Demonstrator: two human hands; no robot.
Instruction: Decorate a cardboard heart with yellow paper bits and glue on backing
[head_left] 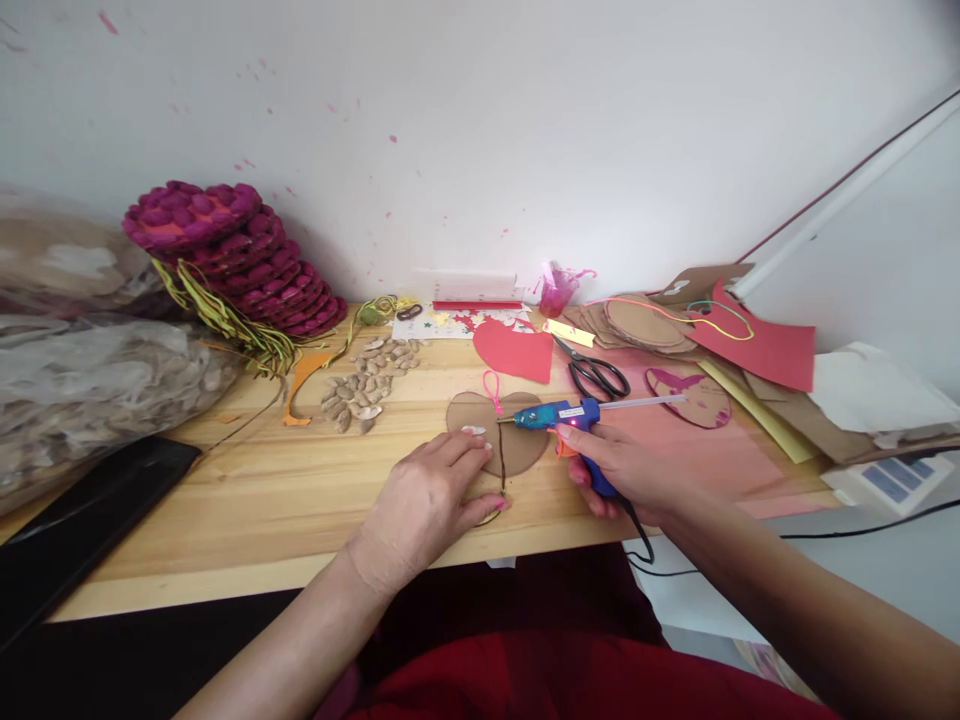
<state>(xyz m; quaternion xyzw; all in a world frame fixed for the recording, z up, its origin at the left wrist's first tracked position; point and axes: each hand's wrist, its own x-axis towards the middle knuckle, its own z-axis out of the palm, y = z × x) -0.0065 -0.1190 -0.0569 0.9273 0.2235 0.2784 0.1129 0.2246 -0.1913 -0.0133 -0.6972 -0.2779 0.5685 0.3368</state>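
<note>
A rounded brown cardboard piece (529, 452), notched at the top, lies on the table with a dark cord (502, 450) down its middle. A pink loop (491, 388) sticks out from its top. My left hand (431, 495) holds the piece down at its left side, fingers close together, thumb at the cord's lower end. My right hand (615, 465) is wrapped round a blue hot glue gun (589, 425), index finger by the orange trigger. The nozzle points left over the cord's upper end, and a clear glue stick (645, 402) sticks out behind.
Pistachio-like shells (360, 388) lie left, beyond them a stack of magenta shell-covered pieces (247, 255). Black scissors (596, 375) and red paper (514, 350) lie behind the cardboard. Cardboard discs (649, 325) are at right. The gun's black cable (641, 530) hangs over the front edge.
</note>
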